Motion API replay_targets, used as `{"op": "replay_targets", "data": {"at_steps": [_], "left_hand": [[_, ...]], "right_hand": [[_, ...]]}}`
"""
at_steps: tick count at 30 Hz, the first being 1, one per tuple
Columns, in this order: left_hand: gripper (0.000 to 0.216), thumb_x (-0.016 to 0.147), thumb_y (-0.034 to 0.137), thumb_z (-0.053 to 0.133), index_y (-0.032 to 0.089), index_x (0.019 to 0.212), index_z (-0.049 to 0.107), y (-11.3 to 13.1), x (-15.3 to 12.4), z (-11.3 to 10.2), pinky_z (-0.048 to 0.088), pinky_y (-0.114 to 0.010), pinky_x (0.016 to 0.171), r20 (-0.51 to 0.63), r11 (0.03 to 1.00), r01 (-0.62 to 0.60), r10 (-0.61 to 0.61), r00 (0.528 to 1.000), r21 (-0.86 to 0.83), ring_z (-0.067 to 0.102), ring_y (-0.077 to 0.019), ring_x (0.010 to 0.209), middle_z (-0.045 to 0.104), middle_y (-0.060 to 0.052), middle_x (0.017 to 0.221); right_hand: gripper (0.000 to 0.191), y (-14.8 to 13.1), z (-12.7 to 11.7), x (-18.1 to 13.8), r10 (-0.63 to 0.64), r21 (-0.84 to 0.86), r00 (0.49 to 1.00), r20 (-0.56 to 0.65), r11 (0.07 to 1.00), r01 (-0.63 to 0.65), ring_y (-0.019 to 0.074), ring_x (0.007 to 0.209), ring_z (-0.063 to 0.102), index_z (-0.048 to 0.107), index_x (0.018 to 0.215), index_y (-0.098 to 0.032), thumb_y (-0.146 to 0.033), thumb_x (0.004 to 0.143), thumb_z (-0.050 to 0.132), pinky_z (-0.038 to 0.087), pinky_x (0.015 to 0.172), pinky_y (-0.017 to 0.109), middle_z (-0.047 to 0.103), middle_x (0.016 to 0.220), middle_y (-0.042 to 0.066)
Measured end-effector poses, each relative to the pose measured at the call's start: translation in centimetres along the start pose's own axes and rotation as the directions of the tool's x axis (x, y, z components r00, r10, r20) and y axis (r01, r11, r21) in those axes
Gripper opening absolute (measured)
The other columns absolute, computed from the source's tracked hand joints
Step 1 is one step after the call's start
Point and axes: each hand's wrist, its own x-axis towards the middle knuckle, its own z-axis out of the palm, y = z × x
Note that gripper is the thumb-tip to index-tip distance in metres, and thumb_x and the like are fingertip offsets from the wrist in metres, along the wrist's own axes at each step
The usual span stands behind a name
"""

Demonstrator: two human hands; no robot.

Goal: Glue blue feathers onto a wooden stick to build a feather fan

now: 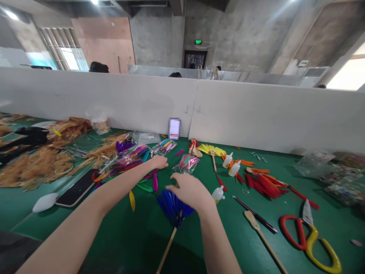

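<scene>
A fan of blue feathers (172, 207) on a thin wooden stick (167, 249) lies in front of me. Over its upper right side is my right hand (189, 190), thumb and fingers apart. Farther forward and to the left, my left hand (159, 162) is stretched out with its fingers bent together; whatever is in them, if anything, is hidden. Below that hand lie a magenta feather (155, 182) and a green feather (145, 187). A clear bag of pink and mixed feathers (188, 163) is beyond my right hand, and another bag of coloured feathers (164, 147) is behind my left hand.
Glue bottles (218, 194), a pen (255, 215), a carved wooden stick (264, 239) and scissors (308, 232) lie to the right. Red feathers (265, 184) and a yellow feather fan (212, 149) are farther back. A phone (76, 188) lies left. A white partition (256, 114) borders the table.
</scene>
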Motion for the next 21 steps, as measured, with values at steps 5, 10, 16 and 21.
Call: {"op": "replay_targets", "data": {"at_steps": [5, 10, 16, 21], "left_hand": [[0.037, 0.091, 0.033, 0.054, 0.015, 0.124, 0.051, -2.7, -0.6, -0.3, 0.051, -0.042, 0.083, -0.163, 0.995, 0.090, -0.096, 0.982, -0.041, 0.059, -0.0224, 0.100, 0.055, -0.010, 0.120], [0.035, 0.091, 0.031, 0.056, 0.015, 0.121, 0.052, -2.8, 0.8, -0.1, 0.052, -0.042, 0.083, -0.149, 0.989, 0.135, -0.142, 0.979, -0.055, 0.059, -0.0217, 0.100, 0.056, -0.010, 0.118], [0.034, 0.091, 0.031, 0.055, 0.015, 0.120, 0.053, -2.4, 2.3, -0.4, 0.052, -0.041, 0.082, -0.135, 0.986, 0.155, -0.162, 0.977, -0.067, 0.060, -0.0212, 0.098, 0.057, -0.010, 0.117], [0.034, 0.091, 0.031, 0.055, 0.015, 0.120, 0.053, -4.1, 2.0, -1.9, 0.052, -0.041, 0.082, -0.180, 0.983, 0.153, -0.169, 0.969, -0.097, 0.060, -0.0210, 0.097, 0.057, -0.010, 0.116]], "right_hand": [[0.079, 3.7, 2.6, 5.0, 0.453, 0.045, 0.888, -0.085, 0.892, -0.450, 0.0321, 0.106, 0.062, 0.024, 0.145, -0.019, -0.029, 0.079, 0.068, 0.047, 0.080, 0.037, 0.036, 0.139, 0.028], [0.063, 5.7, 5.0, 7.5, 0.476, 0.094, 0.870, -0.127, 0.879, -0.467, 0.0333, 0.109, 0.060, 0.041, 0.133, -0.018, -0.012, 0.076, 0.066, 0.046, 0.079, 0.036, 0.041, 0.134, 0.026], [0.029, 6.7, 6.1, 8.8, 0.362, 0.222, 0.912, -0.194, 0.921, -0.319, 0.0243, 0.103, 0.062, 0.055, 0.116, -0.012, -0.016, 0.087, 0.051, 0.045, 0.082, 0.029, 0.065, 0.105, 0.015], [0.040, 5.9, 7.9, 9.8, 0.234, 0.315, 0.950, -0.208, 0.935, -0.161, 0.0204, 0.099, 0.064, 0.053, 0.123, -0.013, -0.022, 0.085, 0.059, 0.047, 0.081, 0.026, 0.069, 0.101, 0.010]]}}
